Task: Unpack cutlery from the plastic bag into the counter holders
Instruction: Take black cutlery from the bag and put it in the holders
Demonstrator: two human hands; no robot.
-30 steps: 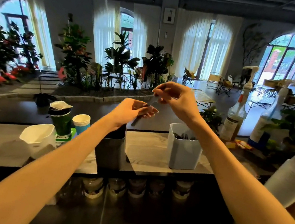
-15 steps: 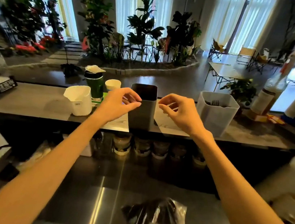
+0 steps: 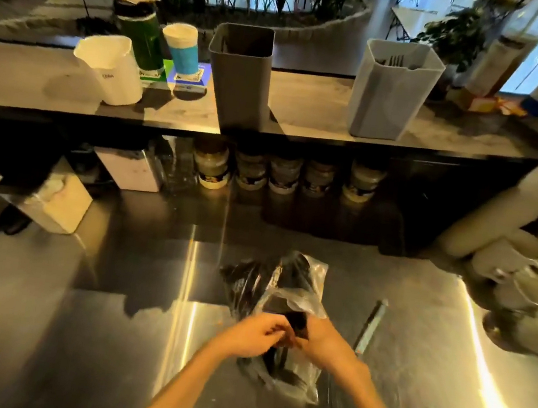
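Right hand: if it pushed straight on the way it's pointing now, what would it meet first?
The right hand points up-left across the steel counter, into the plastic bag whose dark contents it already grips beside the left hand. So it would likely meet the bag of black cutlery first; depth is unclear.

1. Your plastic bag (image 3: 277, 291) lies on the near worktop (image 3: 70, 331), straight ahead of you.
2. Your left hand (image 3: 250, 336) and right hand (image 3: 327, 345) meet at the bag's near end.
3. A pen-like stick (image 3: 370, 325) lies just right of the bag.
4. Behind, on the raised shelf (image 3: 309, 105), the dark holder (image 3: 240, 75) stands left of the pale holder (image 3: 392, 89), which has forks (image 3: 395, 60) in it.
5. Cups (image 3: 110, 67) stand left of the dark holder.
6. Jars (image 3: 282, 174) line up beneath the shelf.
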